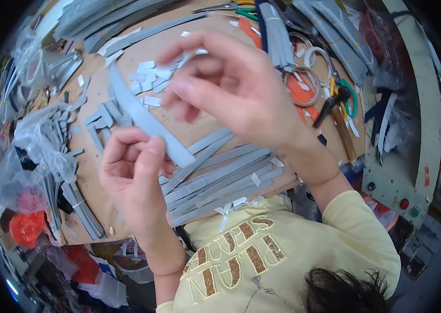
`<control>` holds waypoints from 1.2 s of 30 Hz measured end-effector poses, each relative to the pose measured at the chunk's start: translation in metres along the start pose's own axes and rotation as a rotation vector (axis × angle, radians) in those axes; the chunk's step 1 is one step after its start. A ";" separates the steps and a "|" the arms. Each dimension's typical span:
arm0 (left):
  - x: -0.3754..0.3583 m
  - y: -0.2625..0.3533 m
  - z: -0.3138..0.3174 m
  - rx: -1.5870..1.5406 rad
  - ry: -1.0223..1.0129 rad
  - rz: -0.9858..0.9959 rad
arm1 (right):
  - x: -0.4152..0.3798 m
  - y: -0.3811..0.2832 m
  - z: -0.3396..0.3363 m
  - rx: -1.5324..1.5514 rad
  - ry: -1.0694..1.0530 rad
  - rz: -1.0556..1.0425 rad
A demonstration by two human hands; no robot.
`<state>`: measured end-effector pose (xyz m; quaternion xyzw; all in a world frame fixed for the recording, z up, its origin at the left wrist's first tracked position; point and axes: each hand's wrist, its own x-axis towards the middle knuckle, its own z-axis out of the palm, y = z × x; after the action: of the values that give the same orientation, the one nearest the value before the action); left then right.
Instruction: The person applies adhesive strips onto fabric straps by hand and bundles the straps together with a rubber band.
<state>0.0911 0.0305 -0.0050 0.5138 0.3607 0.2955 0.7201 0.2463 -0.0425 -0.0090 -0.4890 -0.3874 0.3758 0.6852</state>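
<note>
My left hand (136,172) is closed, pinching a long grey strip (152,122) between thumb and fingers near its lower end. The strip slants up and left over the table, its far end narrowing. My right hand (225,86) is raised to the right of the strip, fingers loosely curled and apart, and I see nothing held in it. Behind and below its fingers lie small pale rectangular pieces (150,75). Under the strip's lower end, a row of long grey strips (220,169) lies along the table's near edge. Short cut grey pieces (100,122) lie left of the strip.
Bundled grey strips (330,36) lie at the back right, near tape rolls (304,86) and green-handled scissors (348,99). A plastic bag (45,125) with grey pieces sits at left. A machine with red and green buttons (403,204) stands at right.
</note>
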 end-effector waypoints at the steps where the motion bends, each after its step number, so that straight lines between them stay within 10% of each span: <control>1: -0.001 0.004 -0.002 -0.011 0.086 0.038 | -0.004 -0.005 0.002 -0.066 -0.041 0.035; 6: -0.007 0.015 -0.004 -0.065 0.227 0.155 | -0.015 -0.005 0.017 -0.370 -0.102 -0.354; 36: -0.013 -0.004 -0.029 0.044 0.310 0.257 | -0.025 0.010 0.030 -0.385 -0.228 -0.375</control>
<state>0.0607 0.0342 -0.0124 0.5195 0.4053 0.4525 0.6009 0.2073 -0.0504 -0.0162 -0.4845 -0.6098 0.2149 0.5892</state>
